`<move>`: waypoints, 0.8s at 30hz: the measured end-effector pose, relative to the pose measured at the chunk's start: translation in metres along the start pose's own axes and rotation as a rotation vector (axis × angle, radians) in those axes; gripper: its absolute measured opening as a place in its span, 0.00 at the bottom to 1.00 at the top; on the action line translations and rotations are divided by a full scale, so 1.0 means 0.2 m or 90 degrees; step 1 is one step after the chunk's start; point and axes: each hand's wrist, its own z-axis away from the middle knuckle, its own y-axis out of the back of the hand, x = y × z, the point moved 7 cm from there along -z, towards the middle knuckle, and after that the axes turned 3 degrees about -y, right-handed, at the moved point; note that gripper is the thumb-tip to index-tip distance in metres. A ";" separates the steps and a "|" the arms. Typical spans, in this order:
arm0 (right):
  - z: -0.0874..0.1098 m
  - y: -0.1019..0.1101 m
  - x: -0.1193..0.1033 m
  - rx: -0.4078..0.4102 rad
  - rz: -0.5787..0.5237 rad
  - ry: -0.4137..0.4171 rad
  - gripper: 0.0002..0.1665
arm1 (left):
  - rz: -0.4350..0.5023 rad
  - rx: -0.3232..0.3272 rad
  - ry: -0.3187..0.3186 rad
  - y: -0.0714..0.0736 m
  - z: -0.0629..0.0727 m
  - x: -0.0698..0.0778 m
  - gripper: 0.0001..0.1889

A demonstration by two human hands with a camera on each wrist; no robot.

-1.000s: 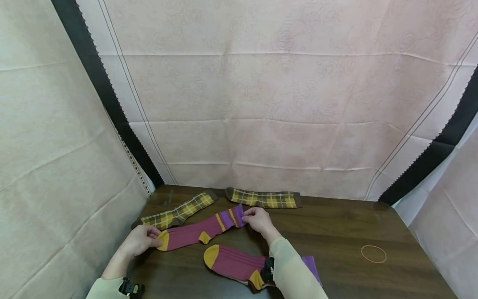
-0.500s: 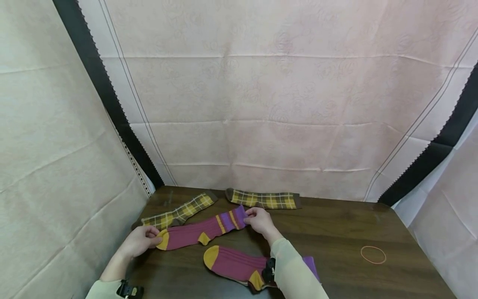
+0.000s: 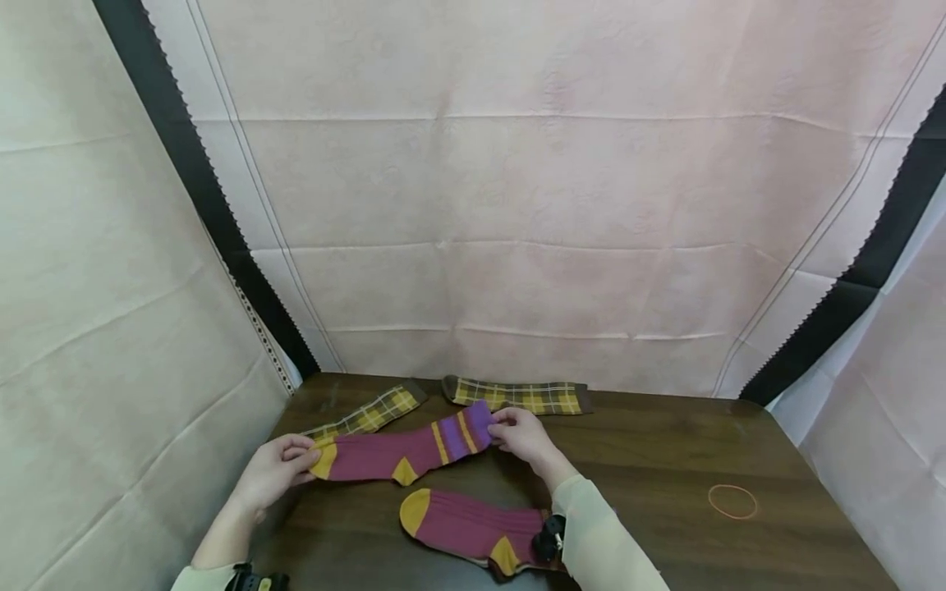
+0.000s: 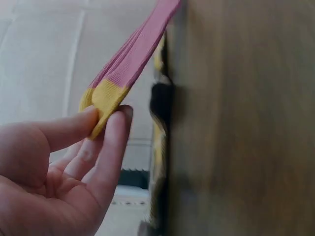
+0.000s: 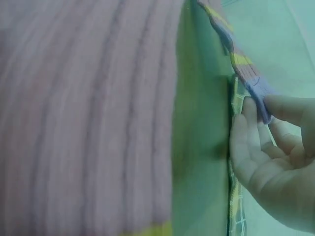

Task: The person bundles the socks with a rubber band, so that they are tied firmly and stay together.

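Observation:
A maroon sock [image 3: 369, 456] with yellow toe and heel and a purple striped cuff is stretched between my two hands, raised off the table. My left hand [image 3: 275, 474] pinches its yellow toe between thumb and fingers; the left wrist view shows that grip on the toe [image 4: 107, 101]. At the other end my right hand [image 3: 523, 437] pinches the purple cuff [image 5: 260, 96]. Below lies another maroon sock [image 3: 469, 525] with yellow toe and heel, its cuff end hidden behind my right forearm. Something thin and dark shows beneath its edge.
Two yellow-and-brown plaid socks lie at the back: one [image 3: 373, 410] angled at the left, partly covered by the held sock, the other [image 3: 517, 396] along the far edge. A thin orange rubber band [image 3: 732, 501] lies on the brown wooden table [image 3: 636, 460] at right. Pale cloth walls [image 3: 517, 189] surround it.
The held sock has risen slightly off the table, its cuff end shifting a little right with my right hand. It now covers more of the left plaid sock. Both hands keep their pinch.

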 end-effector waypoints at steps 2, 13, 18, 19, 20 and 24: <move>0.02 0.01 0.00 0.001 -0.020 0.009 0.17 | 0.032 0.011 -0.006 -0.02 0.00 0.02 0.18; 0.12 0.16 0.00 0.009 -0.092 0.018 0.21 | 0.097 0.066 -0.019 -0.14 0.00 0.14 0.23; 0.19 0.22 0.01 0.018 -0.121 0.012 0.19 | 0.139 0.074 -0.029 -0.21 0.01 0.19 0.24; 0.20 0.23 0.01 0.019 -0.126 0.011 0.19 | 0.146 0.072 -0.033 -0.22 0.01 0.20 0.23; 0.21 0.23 0.01 0.019 -0.129 0.011 0.19 | 0.151 0.069 -0.037 -0.23 0.02 0.21 0.23; 0.26 0.25 0.02 0.009 -0.130 0.017 0.20 | 0.168 0.064 -0.045 -0.27 0.02 0.22 0.20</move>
